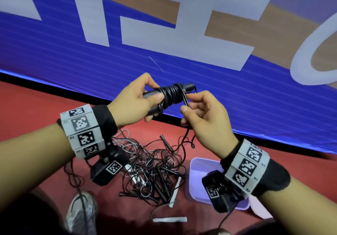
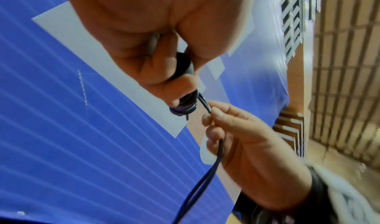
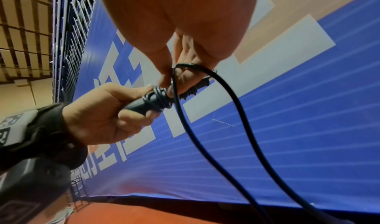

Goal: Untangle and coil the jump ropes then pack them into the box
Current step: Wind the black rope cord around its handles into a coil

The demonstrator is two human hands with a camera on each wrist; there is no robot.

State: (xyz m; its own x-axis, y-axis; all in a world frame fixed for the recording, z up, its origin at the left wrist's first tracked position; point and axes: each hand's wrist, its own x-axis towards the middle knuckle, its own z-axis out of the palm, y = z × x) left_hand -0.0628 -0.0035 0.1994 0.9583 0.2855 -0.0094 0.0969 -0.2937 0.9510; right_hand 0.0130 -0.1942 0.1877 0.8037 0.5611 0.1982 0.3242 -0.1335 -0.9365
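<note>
hands: left hand (image 1: 133,99) grips rope-wrapped handles (image 1: 169,93); right hand (image 1: 204,114) pinches rope loop (image 1: 186,101) beside coil.

The left hand (image 1: 133,99) grips a pair of black handles (image 1: 155,96) with black rope (image 1: 171,95) wound round them in tight turns, while the right hand (image 1: 204,114) pinches a loop of that rope just beside the coil, its loose length hanging down. Below the hands, on the red floor (image 1: 36,103), lies a tangle of ropes (image 1: 151,167), black and white, with handles among them. A lilac box (image 1: 193,180) sits just right of the tangle, and a grey shoe (image 1: 80,211) shows at lower left.
</note>
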